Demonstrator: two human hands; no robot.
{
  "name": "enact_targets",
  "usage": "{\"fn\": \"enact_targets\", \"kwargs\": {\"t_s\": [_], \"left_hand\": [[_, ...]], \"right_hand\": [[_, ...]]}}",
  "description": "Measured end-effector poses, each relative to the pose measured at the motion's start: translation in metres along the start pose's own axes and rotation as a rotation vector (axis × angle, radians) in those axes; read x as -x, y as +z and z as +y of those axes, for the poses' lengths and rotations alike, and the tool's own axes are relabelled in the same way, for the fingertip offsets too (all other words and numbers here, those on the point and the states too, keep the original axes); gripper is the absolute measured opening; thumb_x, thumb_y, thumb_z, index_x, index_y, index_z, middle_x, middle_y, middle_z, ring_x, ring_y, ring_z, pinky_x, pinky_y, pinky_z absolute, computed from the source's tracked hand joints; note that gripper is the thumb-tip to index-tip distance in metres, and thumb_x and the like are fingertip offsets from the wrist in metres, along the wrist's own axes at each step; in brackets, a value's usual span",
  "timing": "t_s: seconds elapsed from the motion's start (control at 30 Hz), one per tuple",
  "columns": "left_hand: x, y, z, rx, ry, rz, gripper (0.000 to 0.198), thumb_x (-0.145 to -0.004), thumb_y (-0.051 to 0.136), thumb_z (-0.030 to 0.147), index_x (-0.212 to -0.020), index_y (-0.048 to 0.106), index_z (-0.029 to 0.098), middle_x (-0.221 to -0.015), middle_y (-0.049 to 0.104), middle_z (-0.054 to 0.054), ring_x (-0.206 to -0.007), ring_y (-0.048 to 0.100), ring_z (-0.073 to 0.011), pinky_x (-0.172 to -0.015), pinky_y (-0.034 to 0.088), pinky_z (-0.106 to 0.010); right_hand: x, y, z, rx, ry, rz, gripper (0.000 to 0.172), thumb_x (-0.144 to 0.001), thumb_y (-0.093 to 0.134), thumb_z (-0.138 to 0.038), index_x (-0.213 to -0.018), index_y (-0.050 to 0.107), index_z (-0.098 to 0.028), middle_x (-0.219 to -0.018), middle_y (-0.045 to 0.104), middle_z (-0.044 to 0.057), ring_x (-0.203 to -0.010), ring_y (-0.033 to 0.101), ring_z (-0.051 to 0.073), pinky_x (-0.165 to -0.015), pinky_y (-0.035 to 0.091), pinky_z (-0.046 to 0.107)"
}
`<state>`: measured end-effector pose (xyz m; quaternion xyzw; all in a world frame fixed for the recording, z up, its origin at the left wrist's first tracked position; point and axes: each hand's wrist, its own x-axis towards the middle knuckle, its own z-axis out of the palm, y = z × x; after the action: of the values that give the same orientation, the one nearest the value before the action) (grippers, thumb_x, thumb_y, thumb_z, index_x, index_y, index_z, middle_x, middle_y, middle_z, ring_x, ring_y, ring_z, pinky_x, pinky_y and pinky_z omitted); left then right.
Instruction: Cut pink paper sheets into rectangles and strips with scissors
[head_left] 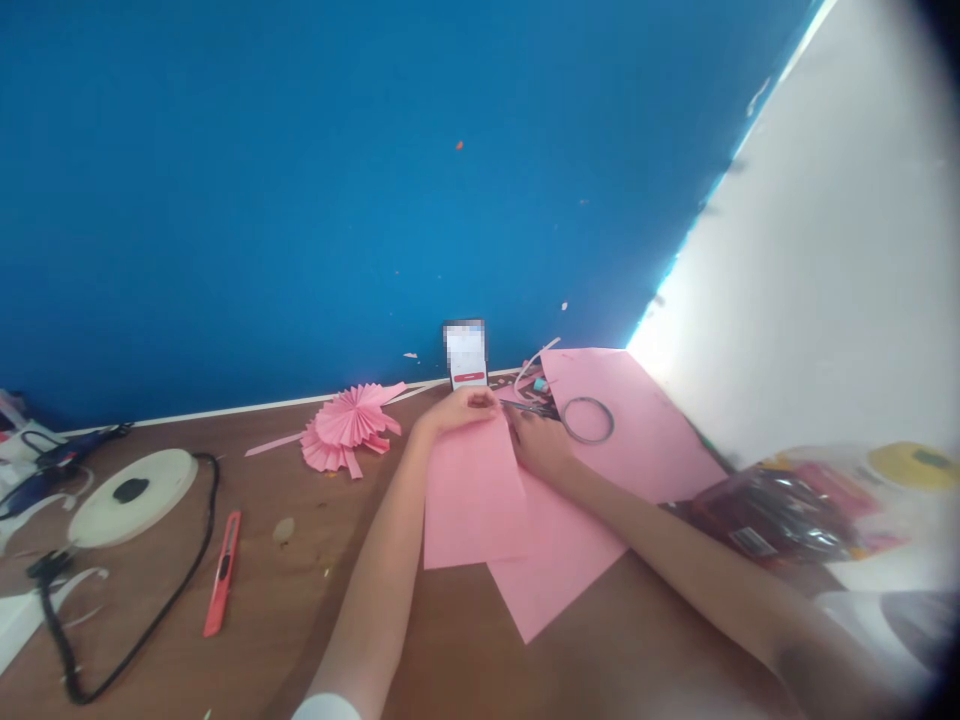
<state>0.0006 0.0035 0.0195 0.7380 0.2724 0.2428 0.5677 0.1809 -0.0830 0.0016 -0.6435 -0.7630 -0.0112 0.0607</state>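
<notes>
My left hand has its fingers curled at the top edge of a pink sheet of paper, pinching it. Beside it, my right hand is closed near the sheet's upper right corner, its fingertips partly hidden. A dark, slim tool that looks like scissors lies along the far side of my right hand; whether the hand grips it is unclear. Under the sheet and my right forearm are larger pink papers. A grey ring-shaped bangle rests on them, just right of my right hand.
A phone leans against the blue wall. Left of my hands lie folded pink paper fans, a red box cutter, a round white disc and a black cable. Plastic packaging sits at the right.
</notes>
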Motion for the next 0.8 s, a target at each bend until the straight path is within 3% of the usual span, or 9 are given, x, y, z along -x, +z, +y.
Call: {"fn": "enact_targets", "kwargs": {"t_s": [0.1, 0.3, 0.47, 0.8], "left_hand": [[0.003, -0.002, -0.005, 0.010, 0.009, 0.035, 0.024, -0.072, 0.069, 0.032, -0.086, 0.063, 0.012, -0.092, 0.065, -0.007, -0.085, 0.059, -0.0142, -0.082, 0.041, -0.027], [0.010, -0.008, -0.011, 0.048, -0.024, 0.027, 0.023, -0.069, 0.072, 0.030, -0.083, 0.069, 0.011, -0.088, 0.067, -0.008, -0.081, 0.059, -0.0148, -0.079, 0.042, -0.027], [0.014, -0.010, -0.014, 0.140, 0.032, 0.083, 0.022, -0.067, 0.074, 0.030, -0.077, 0.070, 0.012, -0.090, 0.067, -0.008, -0.085, 0.060, -0.0162, -0.084, 0.041, -0.029], [0.013, -0.007, -0.008, 0.149, -0.020, 0.138, 0.024, -0.071, 0.072, 0.034, -0.080, 0.067, 0.012, -0.083, 0.066, -0.006, -0.079, 0.058, -0.0142, -0.078, 0.040, -0.026]], "right_hand": [[0.000, 0.001, -0.001, 0.009, -0.008, 0.030, 0.041, -0.092, 0.031, -0.028, -0.132, 0.037, -0.023, -0.099, 0.066, 0.010, -0.082, 0.064, 0.024, -0.064, 0.041, 0.030], [0.000, 0.001, 0.000, 0.036, -0.021, -0.001, 0.029, -0.091, 0.031, -0.024, -0.111, 0.052, -0.017, -0.097, 0.065, 0.013, -0.083, 0.063, 0.024, -0.066, 0.041, 0.030], [-0.001, 0.000, 0.002, 0.040, -0.003, -0.020, 0.027, -0.091, 0.032, -0.023, -0.108, 0.052, -0.016, -0.098, 0.065, 0.014, -0.083, 0.064, 0.023, -0.067, 0.041, 0.030], [-0.005, 0.003, 0.001, 0.036, 0.015, -0.013, 0.024, -0.090, 0.034, -0.024, -0.105, 0.050, -0.015, -0.095, 0.066, 0.013, -0.082, 0.065, 0.024, -0.066, 0.043, 0.030]]}}
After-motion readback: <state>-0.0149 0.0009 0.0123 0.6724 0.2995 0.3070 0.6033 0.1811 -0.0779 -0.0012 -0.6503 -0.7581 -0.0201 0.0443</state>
